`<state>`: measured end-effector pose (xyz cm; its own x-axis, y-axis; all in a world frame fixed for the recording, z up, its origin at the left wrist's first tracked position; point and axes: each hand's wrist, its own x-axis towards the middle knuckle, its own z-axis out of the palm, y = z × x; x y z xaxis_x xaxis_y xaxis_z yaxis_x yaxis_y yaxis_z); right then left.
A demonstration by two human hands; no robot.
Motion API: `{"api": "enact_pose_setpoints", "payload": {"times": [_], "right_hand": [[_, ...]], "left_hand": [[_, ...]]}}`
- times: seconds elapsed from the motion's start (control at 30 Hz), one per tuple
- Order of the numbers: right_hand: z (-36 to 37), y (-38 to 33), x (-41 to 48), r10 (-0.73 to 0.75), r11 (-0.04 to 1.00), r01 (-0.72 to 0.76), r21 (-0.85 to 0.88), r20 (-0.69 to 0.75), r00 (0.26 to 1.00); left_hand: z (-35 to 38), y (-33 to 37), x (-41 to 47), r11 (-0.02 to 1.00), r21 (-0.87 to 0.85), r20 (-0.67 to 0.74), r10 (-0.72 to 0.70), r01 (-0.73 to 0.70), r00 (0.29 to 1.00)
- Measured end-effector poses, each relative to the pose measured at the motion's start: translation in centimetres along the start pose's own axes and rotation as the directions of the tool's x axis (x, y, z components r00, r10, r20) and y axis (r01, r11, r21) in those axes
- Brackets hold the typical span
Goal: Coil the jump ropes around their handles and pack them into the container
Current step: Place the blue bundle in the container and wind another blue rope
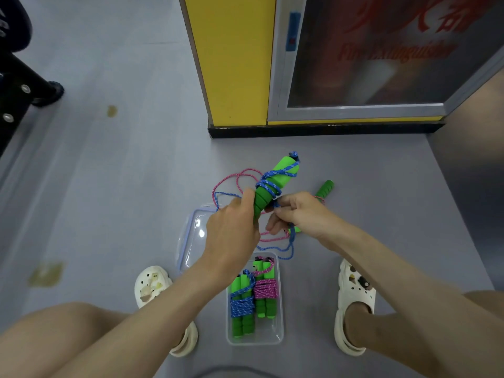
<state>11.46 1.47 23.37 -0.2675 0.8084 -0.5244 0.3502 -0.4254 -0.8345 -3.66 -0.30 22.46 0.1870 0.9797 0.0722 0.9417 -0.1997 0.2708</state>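
Step in hand: coiling blue rope (268, 186) round green foam handles (285, 166), held in air above clear container (272, 336). Left hand (231, 227) clamped round lower handle end; right hand (297, 214) pinches rope beside it. Next, I judge: more tight turns (loose tail hangs low), tuck end, pack beside two coiled bundles (266, 291).

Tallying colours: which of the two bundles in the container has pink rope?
The right-hand bundle in the container; the left-hand bundle beside it is wound in blue.
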Motion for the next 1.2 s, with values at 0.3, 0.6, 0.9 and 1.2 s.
{"api": "enact_pose_setpoints", "payload": {"times": [0.3,0.6,0.9,1.2], "right_hand": [[0.2,-0.4,-0.7,0.002,0.988,-0.019,0.156,0.107,0.994],[0.5,0.3,0.2,0.063,0.973,-0.021,0.23,-0.178,0.982],[0.4,-0.1,0.2,0.076,0.949,-0.007,0.314,-0.207,0.975],[-0.8,0.0,0.3,0.093,0.944,-0.021,0.329,-0.205,0.974]], "left_hand": [[0.7,-0.1,0.2,0.962,0.259,-0.07,0.107,-0.085,0.992],[1.9,0.1,-0.1,0.965,0.194,-0.132,0.206,-0.178,0.97],[2.7,-0.5,-0.1,0.975,-0.018,-0.083,0.217,-0.219,0.973],[-0.1,0.2,0.9,0.28,-0.872,0.397,-0.073,0.401,0.915]]}}
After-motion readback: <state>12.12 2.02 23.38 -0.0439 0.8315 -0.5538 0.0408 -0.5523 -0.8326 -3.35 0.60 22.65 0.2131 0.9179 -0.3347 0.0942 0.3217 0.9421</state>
